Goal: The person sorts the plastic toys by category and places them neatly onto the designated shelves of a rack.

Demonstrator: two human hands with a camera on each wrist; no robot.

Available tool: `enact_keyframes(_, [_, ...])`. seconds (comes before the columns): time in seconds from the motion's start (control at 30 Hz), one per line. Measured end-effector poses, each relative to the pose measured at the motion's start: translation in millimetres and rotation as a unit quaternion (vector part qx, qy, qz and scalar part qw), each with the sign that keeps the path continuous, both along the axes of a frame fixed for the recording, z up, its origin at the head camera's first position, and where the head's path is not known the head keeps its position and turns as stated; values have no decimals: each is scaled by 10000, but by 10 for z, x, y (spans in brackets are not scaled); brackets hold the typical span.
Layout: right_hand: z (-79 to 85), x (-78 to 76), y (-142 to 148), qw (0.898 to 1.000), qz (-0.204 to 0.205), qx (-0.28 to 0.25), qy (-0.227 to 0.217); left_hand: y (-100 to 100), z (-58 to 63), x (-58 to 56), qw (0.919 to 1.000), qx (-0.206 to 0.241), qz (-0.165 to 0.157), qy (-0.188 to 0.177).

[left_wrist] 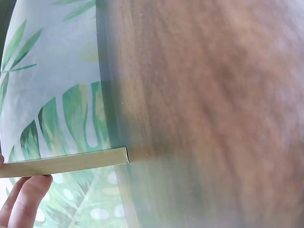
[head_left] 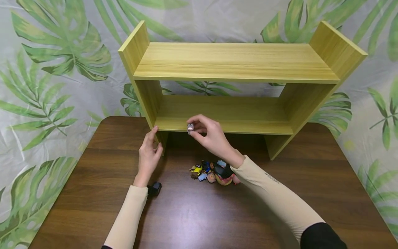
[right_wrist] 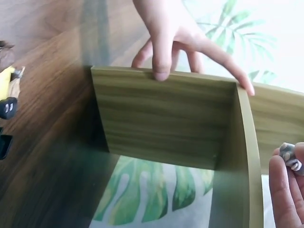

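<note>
My right hand [head_left: 212,135] pinches a small grey figurine [head_left: 190,128] with a pale face between thumb and fingertips, in front of the middle board of a wooden shelf [head_left: 236,62]. In the right wrist view the same figurine [right_wrist: 289,156] shows at the right edge. My left hand [head_left: 148,155] holds the shelf's left side panel [right_wrist: 161,114]. Its thumb lies on the front edge, the index finger reaches the middle board's corner, and other fingers sit on the outer side. The left wrist view shows fingertips [left_wrist: 31,199] close to the panel edge [left_wrist: 66,162].
A pile of small toy figures [head_left: 211,177], one in yellow, lies on the brown table [head_left: 192,214] before the shelf. My right forearm partly covers the pile. A leaf-patterned cloth [head_left: 62,69] hangs behind. The black wrist camera [head_left: 155,188] sits at my left wrist.
</note>
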State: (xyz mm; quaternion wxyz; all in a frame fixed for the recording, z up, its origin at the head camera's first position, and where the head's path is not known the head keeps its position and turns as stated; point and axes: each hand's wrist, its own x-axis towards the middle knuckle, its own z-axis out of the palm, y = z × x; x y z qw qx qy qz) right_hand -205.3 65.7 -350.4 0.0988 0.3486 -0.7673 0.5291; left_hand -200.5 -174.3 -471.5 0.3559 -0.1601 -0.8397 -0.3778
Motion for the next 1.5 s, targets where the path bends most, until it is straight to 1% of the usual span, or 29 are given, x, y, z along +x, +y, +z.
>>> enact_keyframes(0.23, [5,-82,-128,9999,-20,-72,-106,-4,14,16,10000,-1,10,-96])
enact_keyframes(0.43, [-3,-152,-213,9999,-41,-90,-27,-1,20,16,9999,6,-50,-128])
enact_keyframes(0.67, [9,-230,-321,9999,2,-149,12,-4,14,1,9999,-9,-44,-102])
enact_keyframes(0.9, [58,-308,-424,9998,-108,160,19,-1,5,-6,10000,10,-34,-70])
enact_keyframes(1.13, [90,-389,-506,9990,-126,400,-156,3,9,-6,10000,10,-61,-18])
enact_keyframes(1.37, [104,-455,-563,9980,-135,614,-94,9,14,-3,10000,-5,-8,13])
enact_keyframes(1.5, [107,-484,-587,9975,-113,697,-58,8,14,1,10000,5,-17,-39])
